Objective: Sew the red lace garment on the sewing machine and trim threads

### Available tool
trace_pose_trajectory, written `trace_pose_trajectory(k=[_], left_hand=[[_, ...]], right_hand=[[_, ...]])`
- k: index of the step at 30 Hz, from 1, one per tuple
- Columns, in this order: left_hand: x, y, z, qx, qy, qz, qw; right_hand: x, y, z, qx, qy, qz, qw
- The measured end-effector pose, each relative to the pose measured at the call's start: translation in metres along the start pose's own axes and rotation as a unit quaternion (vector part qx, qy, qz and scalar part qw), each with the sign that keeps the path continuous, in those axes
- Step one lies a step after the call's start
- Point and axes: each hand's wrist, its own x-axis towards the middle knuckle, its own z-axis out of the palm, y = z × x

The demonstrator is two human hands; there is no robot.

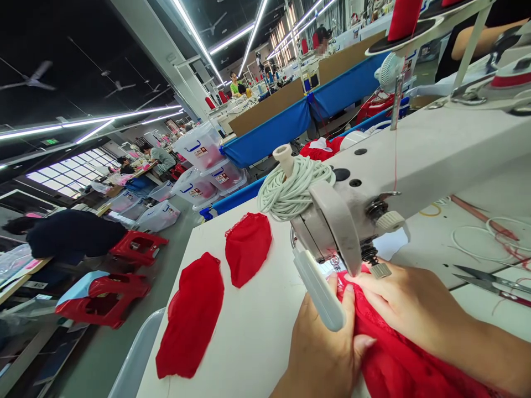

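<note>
A white sewing machine [431, 149] stands over the table, a coil of pale green cord [294, 188] looped on its head. Under its needle area lies red lace-edged fabric [394, 354], trailing toward me. My left hand [323, 337] pinches the fabric's left side, partly behind the grey lever [319, 290]. Close to the presser foot, the fingers of my right hand [402, 298] are closed on the same cloth; the machine head hides some fingertips. Two cut red pieces, a larger one [191, 315] and a smaller lace-edged one [249, 249], lie flat to the left.
Scissors [493, 284] and loose pale cord [477, 243] lie right of the machine. A grey bin [139, 354] touches the table's left side. Beyond are red stools [103, 298], stacked clear boxes [203, 149] and several people at work. Red thread cones [404, 19] stand above.
</note>
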Motion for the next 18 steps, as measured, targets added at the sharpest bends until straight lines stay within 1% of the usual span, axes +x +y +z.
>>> trace_pose_trajectory(k=[4, 6, 12, 18], left_hand=[[-0.0022, -0.0011, 0.0029, -0.012, -0.001, -0.01, 1.0], [-0.0027, -0.0015, 0.0037, -0.014, 0.004, -0.014, 1.0], [0.0001, -0.0003, 0.0031, -0.03, 0.018, -0.018, 0.999], [0.0017, -0.0008, 0.0004, -0.024, 0.019, -0.021, 0.999]], right_hand=[[0.002, -0.0017, -0.0016, -0.022, -0.018, 0.019, 0.999], [0.004, -0.0024, -0.0026, -0.032, -0.016, 0.024, 0.999], [0.0053, -0.0023, -0.0049, -0.043, -0.047, 0.035, 0.997], [0.0094, -0.005, -0.0086, -0.027, -0.065, 0.05, 0.996]])
